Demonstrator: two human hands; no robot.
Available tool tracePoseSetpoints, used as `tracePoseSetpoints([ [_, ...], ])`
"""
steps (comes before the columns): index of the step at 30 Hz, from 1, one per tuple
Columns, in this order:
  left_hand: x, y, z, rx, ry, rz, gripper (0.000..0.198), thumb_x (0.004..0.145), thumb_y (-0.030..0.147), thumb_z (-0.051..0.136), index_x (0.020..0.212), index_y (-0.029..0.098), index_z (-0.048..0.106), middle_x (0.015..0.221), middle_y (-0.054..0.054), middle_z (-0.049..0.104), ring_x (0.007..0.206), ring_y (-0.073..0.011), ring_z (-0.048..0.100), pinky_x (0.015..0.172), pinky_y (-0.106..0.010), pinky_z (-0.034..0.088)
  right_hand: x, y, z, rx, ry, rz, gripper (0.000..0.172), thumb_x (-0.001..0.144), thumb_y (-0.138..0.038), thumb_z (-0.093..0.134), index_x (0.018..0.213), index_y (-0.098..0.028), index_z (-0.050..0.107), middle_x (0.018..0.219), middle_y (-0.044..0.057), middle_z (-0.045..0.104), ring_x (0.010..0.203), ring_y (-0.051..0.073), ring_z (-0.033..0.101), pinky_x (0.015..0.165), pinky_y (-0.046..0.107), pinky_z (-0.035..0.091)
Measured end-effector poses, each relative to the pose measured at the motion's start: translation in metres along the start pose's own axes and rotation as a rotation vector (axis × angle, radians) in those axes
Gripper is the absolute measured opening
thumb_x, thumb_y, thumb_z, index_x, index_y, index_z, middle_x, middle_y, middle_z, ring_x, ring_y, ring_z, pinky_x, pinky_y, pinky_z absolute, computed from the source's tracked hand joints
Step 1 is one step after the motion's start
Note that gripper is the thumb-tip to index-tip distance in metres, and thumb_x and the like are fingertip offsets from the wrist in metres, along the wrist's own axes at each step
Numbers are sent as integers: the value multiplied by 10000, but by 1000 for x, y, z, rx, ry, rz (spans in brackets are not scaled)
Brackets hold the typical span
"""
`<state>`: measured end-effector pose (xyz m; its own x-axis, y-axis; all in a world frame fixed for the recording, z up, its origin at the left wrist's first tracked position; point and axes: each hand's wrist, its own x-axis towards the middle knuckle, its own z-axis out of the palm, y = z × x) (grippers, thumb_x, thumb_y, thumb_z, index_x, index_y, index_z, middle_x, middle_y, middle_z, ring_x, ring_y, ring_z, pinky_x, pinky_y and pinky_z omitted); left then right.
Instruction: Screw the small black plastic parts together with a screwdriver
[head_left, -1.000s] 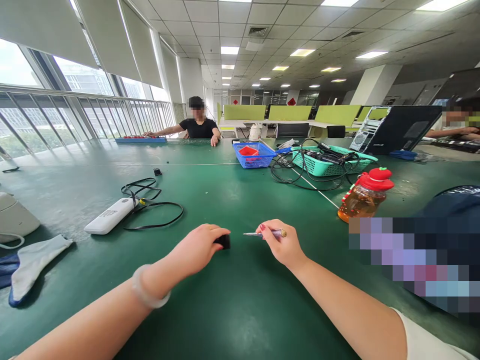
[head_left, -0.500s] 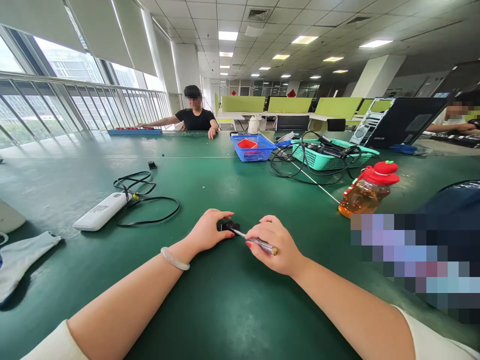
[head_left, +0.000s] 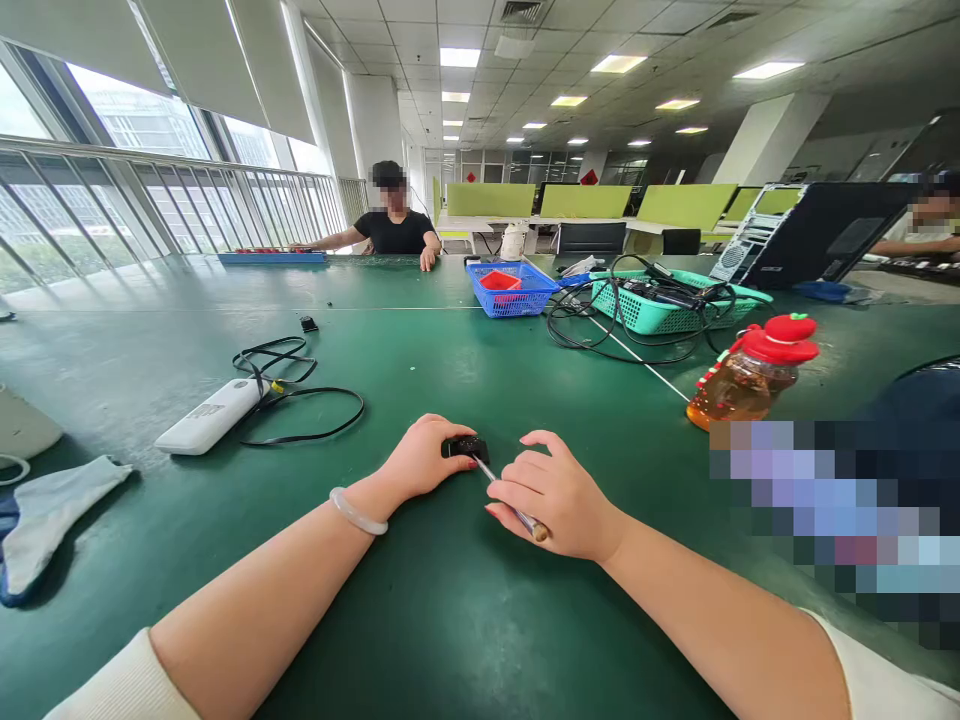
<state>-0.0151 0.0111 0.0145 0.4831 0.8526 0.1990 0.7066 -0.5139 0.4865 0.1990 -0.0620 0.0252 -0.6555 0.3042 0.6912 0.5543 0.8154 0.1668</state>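
Observation:
My left hand (head_left: 420, 458) is closed on a small black part (head_left: 468, 447) and steadies it on the green table (head_left: 480, 620). Thumb and fingers lie along its left side, covering some of it. In my right hand (head_left: 562, 495) is a slim screwdriver (head_left: 520, 513), pinched between thumb and fingers and slanting down to the left. Its thin shaft meets the near side of the black part; the very tip is too small to make out.
A white power bank (head_left: 210, 417) with a looped black cable lies to the left, near a cloth (head_left: 64, 515). A red-lidded bottle (head_left: 752, 372) stands at right. Beyond are a blue basket (head_left: 514, 297), a green basket of cables (head_left: 660, 317) and a person (head_left: 397, 232) across the table.
The view has shifted slightly. My left fingers sit lower and closer together on the black part, and the screwdriver stands a little steeper against it.

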Motion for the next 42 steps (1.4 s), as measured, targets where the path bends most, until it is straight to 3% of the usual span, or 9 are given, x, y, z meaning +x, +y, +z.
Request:
tracePoseSetpoints([
  [14,-1,3,-1,-14,-2,-19,385,762,365,719,1133,264,704,1088,-34,735,1125,-275,579,1008,-419,463,2,-6,2,-65,-152,-66,258,945,-301,536,712,-205,592,609,-33,559,618,132,453,1002,441,324],
  [22,-1,3,1,-32,18,-52,434,743,336,723,1168,267,678,1103,-50,712,1146,-269,579,1012,-415,475,0,-6,2,-7,-218,-62,145,928,-310,567,849,-205,625,733,-13,658,696,150,514,1026,465,291],
  [28,-1,2,1,-33,10,-26,373,753,317,700,1123,274,696,1088,-34,722,1133,-266,578,1011,-419,468,3,-9,1,6,-167,-32,153,930,-300,536,989,-204,640,797,1,677,728,160,542,1023,481,301],
  [33,-2,1,1,-33,6,-3,361,764,301,682,1123,268,693,1100,-22,728,1126,-258,576,1027,-420,451,3,-9,-1,-27,-65,-34,158,922,-232,544,1051,-192,627,997,43,703,970,197,595,1055,470,313],
  [42,-2,4,-1,-19,12,-5,365,763,312,676,1124,262,694,1094,-21,730,1104,-256,589,983,-397,478,2,-9,-2,37,18,-95,248,904,-58,451,1047,-190,604,994,32,718,1011,151,649,1130,476,351],
])
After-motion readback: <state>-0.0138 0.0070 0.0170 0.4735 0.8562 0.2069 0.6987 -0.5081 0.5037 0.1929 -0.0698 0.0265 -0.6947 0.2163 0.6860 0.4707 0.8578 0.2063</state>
